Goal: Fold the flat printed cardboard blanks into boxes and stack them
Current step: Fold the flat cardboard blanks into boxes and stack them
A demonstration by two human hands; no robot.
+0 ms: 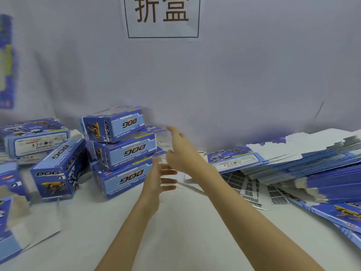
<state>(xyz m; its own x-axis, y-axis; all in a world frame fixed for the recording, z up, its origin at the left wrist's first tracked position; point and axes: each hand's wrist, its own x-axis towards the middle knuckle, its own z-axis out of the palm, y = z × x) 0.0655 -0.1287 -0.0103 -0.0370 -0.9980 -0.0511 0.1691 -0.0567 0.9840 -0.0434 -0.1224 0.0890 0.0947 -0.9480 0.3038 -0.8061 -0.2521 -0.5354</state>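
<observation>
Head view looks down my two bare forearms, stretched out over the white cloth-covered table [121, 227] toward a stack of three folded blue printed cardboard boxes [122, 151], each marked DOG with a yellow robot dog on its end. My left hand [158, 182] is beside the right end of the lowest box, fingers straight and spread, holding nothing; whether it touches the cardboard I cannot tell through the blur. My right hand [180, 151] is higher, near the right end of the middle box, fingers loosely extended and also gripping nothing. The top box [113, 123] sits a little askew, shifted toward the left of the stack. Just left of the stack another folded blue box [58, 170] stands tilted, leaning toward it, and behind that a further box [37, 136] shows its white label panel. On my right lies a slumped pile of flat blue printed cardboard blanks [304, 163], fanned across the table, with sheets of small dark printed labels [252, 185] partly under them. A white paper sign with two large characters [162, 15] hangs on the pale cloth backdrop [244, 75].
</observation>
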